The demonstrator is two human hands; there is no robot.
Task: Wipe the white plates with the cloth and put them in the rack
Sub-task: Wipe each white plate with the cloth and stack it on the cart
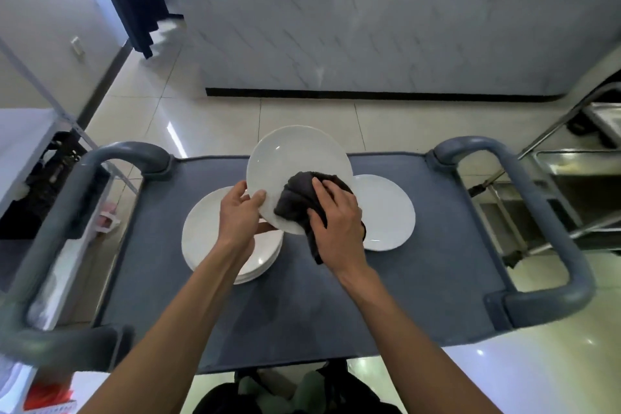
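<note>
The left hand [242, 212] pinches the rim of a tilted white plate [295, 161]; the right hand [336, 215] grips a dark cloth [299, 198] pressed against its face. A plate stack [205, 239] and a single plate [386, 212] flank it on the grey cart surface [437, 245], between handles [551, 212] above tiled floor [302, 114].

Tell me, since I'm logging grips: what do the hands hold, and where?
Left hand grips the raised plate by its near-left rim; right hand holds the dark cloth bunched against it.

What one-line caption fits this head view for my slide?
Left hand tilts a white plate over the grey cart while the right hand wipes it with a dark cloth.
</note>
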